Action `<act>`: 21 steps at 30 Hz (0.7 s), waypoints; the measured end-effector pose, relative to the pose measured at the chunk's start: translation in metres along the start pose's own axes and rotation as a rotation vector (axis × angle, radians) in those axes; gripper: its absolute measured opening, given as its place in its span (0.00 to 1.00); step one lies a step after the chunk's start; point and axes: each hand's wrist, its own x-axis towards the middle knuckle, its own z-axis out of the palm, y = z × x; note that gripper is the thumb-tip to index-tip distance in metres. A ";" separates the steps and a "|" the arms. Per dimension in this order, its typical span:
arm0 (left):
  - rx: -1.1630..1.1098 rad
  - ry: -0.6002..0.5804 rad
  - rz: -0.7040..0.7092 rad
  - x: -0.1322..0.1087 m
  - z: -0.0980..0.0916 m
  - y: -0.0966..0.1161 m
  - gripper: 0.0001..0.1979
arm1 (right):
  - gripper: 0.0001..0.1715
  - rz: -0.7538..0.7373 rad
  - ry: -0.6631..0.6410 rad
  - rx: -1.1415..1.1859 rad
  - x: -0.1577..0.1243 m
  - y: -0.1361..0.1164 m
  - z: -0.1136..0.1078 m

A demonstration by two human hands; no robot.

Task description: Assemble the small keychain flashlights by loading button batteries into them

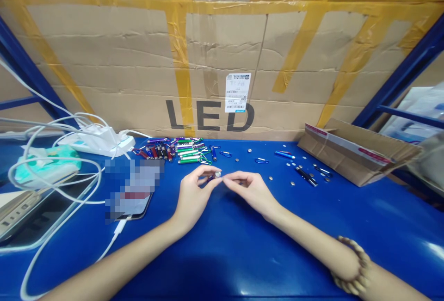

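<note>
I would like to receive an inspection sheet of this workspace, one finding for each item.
Surface: blue tabletop, glossy.
Job's things: coloured tubes grouped at the back; small round discs scattered on the right.
Clutter: phone on the left; open cardboard box on the right.
Hands: left hand holds a small silver-ended piece; right hand close beside it, grip unclear.
Cables: white cables looping across the left.
Surroundings: taped carton marked LED behind.
</note>
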 end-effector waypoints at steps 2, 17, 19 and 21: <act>0.010 -0.020 -0.005 0.000 0.000 -0.001 0.05 | 0.18 0.117 0.026 0.199 0.000 -0.004 -0.002; 0.042 -0.051 0.077 -0.003 0.002 -0.008 0.03 | 0.19 0.175 -0.061 0.204 -0.001 -0.008 -0.003; 0.051 -0.050 0.091 -0.003 0.002 -0.009 0.04 | 0.20 0.155 -0.052 0.175 -0.001 -0.007 -0.004; 0.060 -0.053 0.097 -0.003 0.002 -0.010 0.04 | 0.20 0.138 -0.059 0.141 0.000 -0.006 -0.004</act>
